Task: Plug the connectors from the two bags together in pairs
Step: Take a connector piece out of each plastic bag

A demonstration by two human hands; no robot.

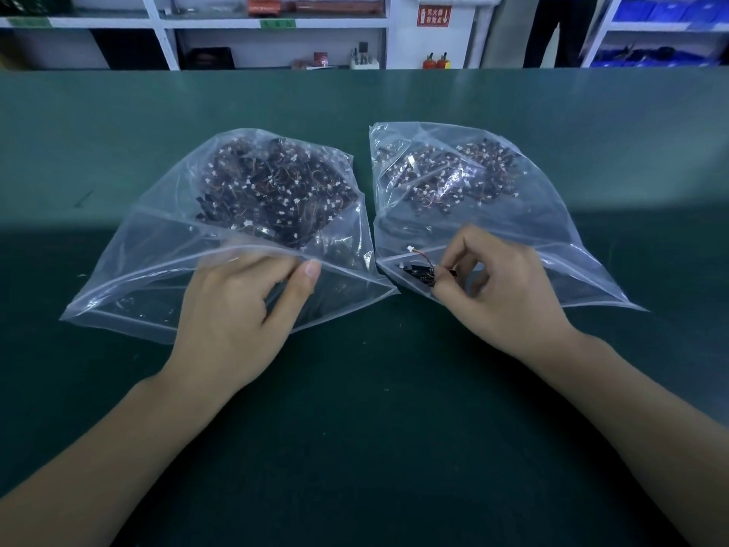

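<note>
Two clear plastic bags lie side by side on the green table, each holding a heap of small dark connectors with thin wires and white plugs. My left hand (244,305) reaches into the mouth of the left bag (130,278), its fingers under the plastic film and its thumb on top, pinching the film. My right hand (501,286) is at the mouth of the right bag (572,246) and pinches a small black connector (424,275) with a red wire and white plug between thumb and forefinger.
The green table (374,388) runs wide in front of and behind the bags. White shelving (272,23) with boxes stands beyond the far edge. A person in dark trousers (560,33) stands at the back right.
</note>
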